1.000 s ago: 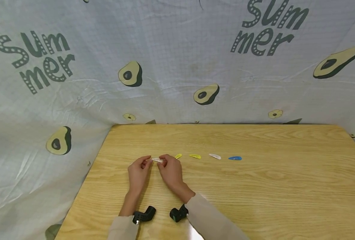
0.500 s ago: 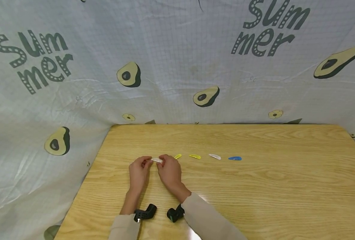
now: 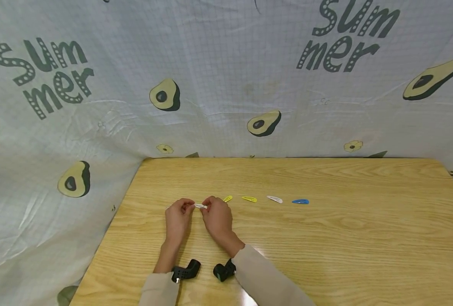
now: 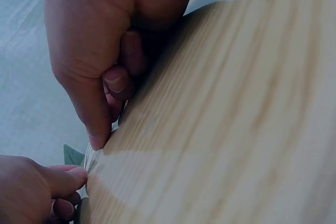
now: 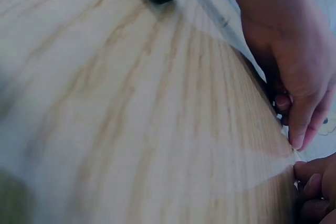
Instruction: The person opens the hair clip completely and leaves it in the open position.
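My left hand (image 3: 178,216) and my right hand (image 3: 217,216) are close together over the left part of the wooden table. Between them is a small white snap hair clip (image 3: 200,205). Left thumb and fingertips pinch one end of it; the right thumb and fingers pinch the other. In the left wrist view, the hair clip (image 4: 91,156) spans the short gap between both sets of fingertips. Its ends are covered by the fingers. Just past the right hand lies a yellow hair clip (image 3: 228,198), partly hidden by that hand.
To the right, a second yellow clip (image 3: 249,199), a white clip (image 3: 274,199) and a blue clip (image 3: 300,201) lie in a row on the wooden table (image 3: 345,242). A pale cloth (image 3: 211,63) printed with avocados hangs behind the table and along its left side.
Both hands stay nearly in place with the white hair clip between them. The clip looks slightly lower and flatter than before.
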Motion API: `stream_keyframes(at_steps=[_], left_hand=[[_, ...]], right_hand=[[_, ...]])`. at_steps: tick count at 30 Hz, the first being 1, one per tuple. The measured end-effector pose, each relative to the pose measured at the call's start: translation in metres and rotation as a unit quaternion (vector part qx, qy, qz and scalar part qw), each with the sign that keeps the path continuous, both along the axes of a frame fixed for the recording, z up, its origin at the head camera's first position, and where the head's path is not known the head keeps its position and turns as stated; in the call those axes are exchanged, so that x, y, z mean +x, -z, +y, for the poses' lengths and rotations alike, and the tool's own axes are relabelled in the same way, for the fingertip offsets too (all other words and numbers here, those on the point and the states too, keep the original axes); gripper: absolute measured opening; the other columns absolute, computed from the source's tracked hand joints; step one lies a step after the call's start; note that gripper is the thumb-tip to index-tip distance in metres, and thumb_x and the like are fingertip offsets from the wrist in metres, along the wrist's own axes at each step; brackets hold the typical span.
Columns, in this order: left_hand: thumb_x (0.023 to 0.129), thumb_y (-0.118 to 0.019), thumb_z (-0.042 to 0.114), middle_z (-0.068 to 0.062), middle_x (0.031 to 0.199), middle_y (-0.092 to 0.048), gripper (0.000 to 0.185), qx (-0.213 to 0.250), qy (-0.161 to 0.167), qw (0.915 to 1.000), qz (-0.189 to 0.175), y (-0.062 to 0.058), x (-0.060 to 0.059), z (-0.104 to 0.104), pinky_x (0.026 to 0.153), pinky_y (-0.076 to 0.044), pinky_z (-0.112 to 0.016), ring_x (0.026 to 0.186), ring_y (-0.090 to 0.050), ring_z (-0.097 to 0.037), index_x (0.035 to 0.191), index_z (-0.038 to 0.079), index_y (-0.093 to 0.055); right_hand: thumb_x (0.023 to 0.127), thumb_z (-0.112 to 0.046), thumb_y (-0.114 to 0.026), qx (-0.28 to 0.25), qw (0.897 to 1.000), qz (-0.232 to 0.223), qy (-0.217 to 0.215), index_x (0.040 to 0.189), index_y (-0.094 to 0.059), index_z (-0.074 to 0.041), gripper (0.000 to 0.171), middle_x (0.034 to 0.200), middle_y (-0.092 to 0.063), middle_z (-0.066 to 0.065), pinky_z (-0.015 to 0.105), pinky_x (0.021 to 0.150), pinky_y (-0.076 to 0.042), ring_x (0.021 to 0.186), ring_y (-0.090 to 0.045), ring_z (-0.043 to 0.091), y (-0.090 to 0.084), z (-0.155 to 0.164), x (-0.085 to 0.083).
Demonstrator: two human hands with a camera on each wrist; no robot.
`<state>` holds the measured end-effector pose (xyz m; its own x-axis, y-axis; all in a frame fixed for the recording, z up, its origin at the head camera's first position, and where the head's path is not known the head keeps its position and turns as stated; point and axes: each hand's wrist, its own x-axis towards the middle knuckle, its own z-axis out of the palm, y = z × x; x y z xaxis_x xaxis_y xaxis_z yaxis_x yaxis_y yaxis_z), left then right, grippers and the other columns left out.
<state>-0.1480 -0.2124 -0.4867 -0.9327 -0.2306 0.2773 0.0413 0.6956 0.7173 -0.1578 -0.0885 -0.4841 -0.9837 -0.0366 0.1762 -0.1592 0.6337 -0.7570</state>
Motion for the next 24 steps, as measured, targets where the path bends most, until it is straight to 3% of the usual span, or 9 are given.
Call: stream_keyframes(at_steps=[7, 17, 24], left_hand=[[0.083, -0.071, -0.002, -0.007, 0.069, -0.060, 0.009, 0.003, 0.010, 0.9999, 0.002, 0.000, 0.002, -0.001, 0.049, -0.038, -0.022, 0.056, -0.048, -0.013, 0.092, -0.002, -0.072], [0.085, -0.070, 0.003, -0.006, 0.074, -0.062, 0.005, 0.021, 0.036, 0.9991, 0.008, 0.002, 0.008, -0.004, 0.052, -0.041, -0.022, 0.060, -0.052, -0.014, 0.088, 0.000, -0.067], [0.085, -0.071, 0.003, -0.003, 0.071, -0.059, 0.006, 0.025, 0.060, 0.9969, 0.044, 0.008, 0.017, -0.004, 0.049, -0.039, -0.022, 0.056, -0.048, -0.011, 0.086, 0.002, -0.065]], right_hand=[[0.082, -0.015, -0.077, -0.025, 0.999, -0.018, -0.012, 0.081, -0.069, -0.012, 0.008, 0.065, -0.055, -0.007, 0.022, 0.048, -0.040, 0.055, -0.049, 0.005, -0.001, 0.003, -0.001], [0.083, -0.018, -0.077, -0.059, 0.998, -0.005, -0.033, 0.078, -0.068, -0.012, 0.011, 0.062, -0.051, -0.007, 0.021, 0.049, -0.038, 0.054, -0.045, 0.005, 0.003, 0.008, 0.001], [0.081, -0.012, -0.078, -0.109, 0.993, 0.002, -0.051, 0.079, -0.067, -0.009, 0.012, 0.062, -0.054, -0.006, 0.021, 0.051, -0.041, 0.055, -0.048, 0.005, 0.003, 0.013, 0.005]])
